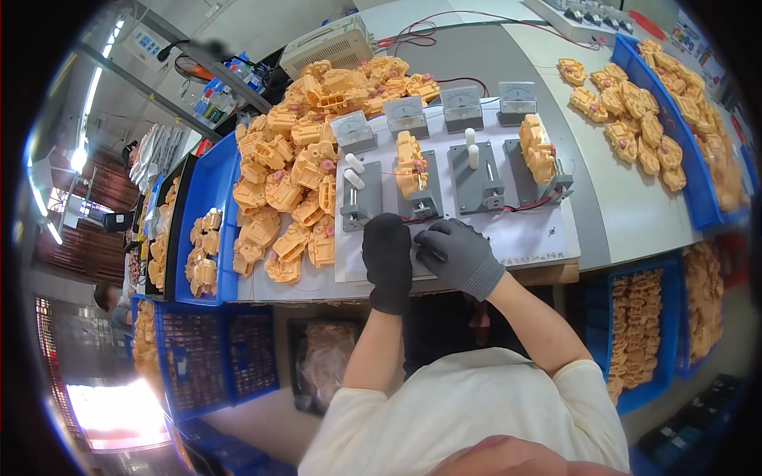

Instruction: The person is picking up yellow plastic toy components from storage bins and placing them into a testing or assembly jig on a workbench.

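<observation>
My left hand (387,262), in a dark grey glove, is closed at the front edge of the white board (508,246). Close beside it, my right hand (460,255) wears a grey glove, its fingers curled toward the left one. Whatever they may hold is hidden. Beyond my hands several grey test fixtures with metal clamps stand in a row. One yellow-orange plastic housing (410,163) sits upright in the second fixture from the left, and another housing (538,149) in the rightmost. White capped posts rise from the leftmost fixture (359,208) and the third fixture (476,178).
Analog meters (462,109) stand behind the fixtures. A heap of housings (278,170) covers the table's left, beside a blue tray (208,266). At the right lie loose housings (635,111) and a full blue bin (689,151). A beige instrument (327,46) stands at the back.
</observation>
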